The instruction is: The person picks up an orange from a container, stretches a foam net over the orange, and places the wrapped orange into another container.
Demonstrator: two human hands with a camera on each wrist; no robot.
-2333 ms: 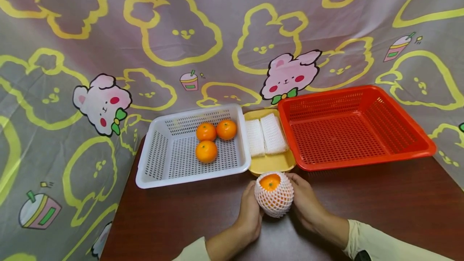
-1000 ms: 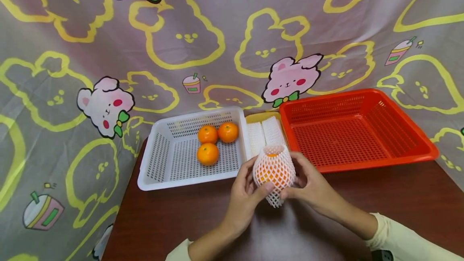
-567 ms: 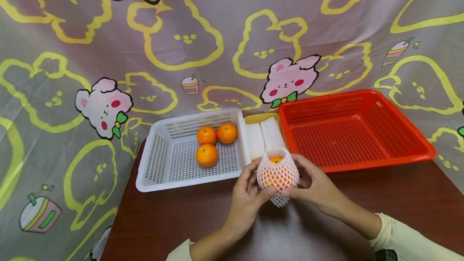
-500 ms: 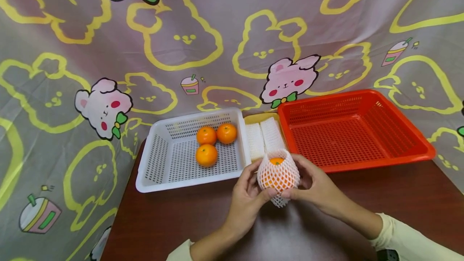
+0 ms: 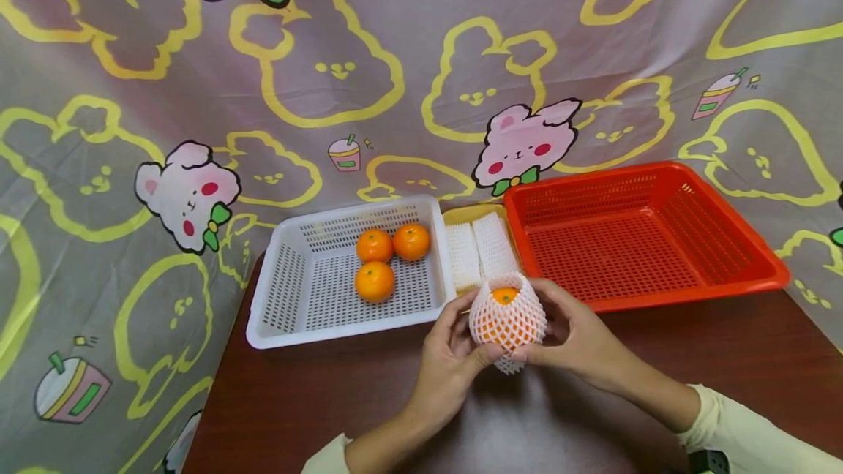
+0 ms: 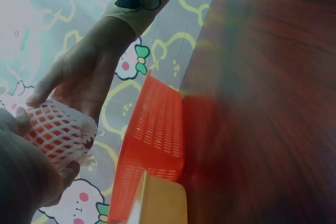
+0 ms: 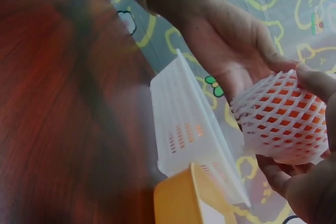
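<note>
An orange [image 5: 506,295] sits inside a white foam net sleeve [image 5: 508,329], its stem end showing through the sleeve's open top. My left hand [image 5: 446,351] grips it from the left and my right hand [image 5: 582,339] from the right. Both thumbs press the front of the net, nearly meeting low down, while the fingers wrap behind. The sleeve's narrow tail hangs below the thumbs. In the left wrist view the netted orange [image 6: 59,132] lies between both hands; the right wrist view shows the net [image 7: 283,116] closely covering the fruit, held above the table.
A white basket [image 5: 349,324] with three bare oranges [image 5: 375,282] stands at the left. Beside it, a yellow tray [image 5: 466,288] bears flat foam net sleeves [image 5: 494,243]. A red basket [image 5: 612,240] stands at the right. Behind hangs a patterned cloth [image 5: 408,57]; the table [image 5: 316,401] is dark wood.
Both hands have lifted the netted orange slightly and brought their thumbs to its front. The sleeve's top edge rose over the fruit, then opened wider, and the stem end shows again.
</note>
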